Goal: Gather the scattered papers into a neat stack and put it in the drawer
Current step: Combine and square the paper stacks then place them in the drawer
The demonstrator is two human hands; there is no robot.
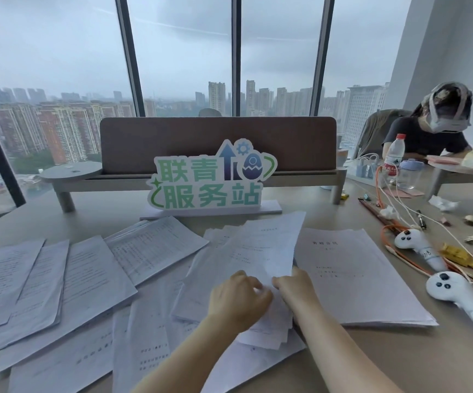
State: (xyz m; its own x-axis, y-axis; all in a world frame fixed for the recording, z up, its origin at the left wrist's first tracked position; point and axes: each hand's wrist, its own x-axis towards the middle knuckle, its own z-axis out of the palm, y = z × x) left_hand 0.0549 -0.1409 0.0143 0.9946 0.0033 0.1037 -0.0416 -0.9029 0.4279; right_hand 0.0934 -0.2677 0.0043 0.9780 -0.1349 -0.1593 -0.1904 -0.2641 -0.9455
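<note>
Both hands meet at the near edge of a lifted sheet (269, 245): left hand (238, 297) and right hand (293, 287) pinch it, its far end raised above the papers (87, 279) scattered over the desk (400, 358), beside a stack (351, 279) on the right.

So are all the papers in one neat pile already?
No, loose papers lie spread over the desk while both hands hold a few sheets.

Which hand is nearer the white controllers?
Right. The right hand holds papers mid-desk, closer to the controllers at the right; the left hand sits farther left.
</note>
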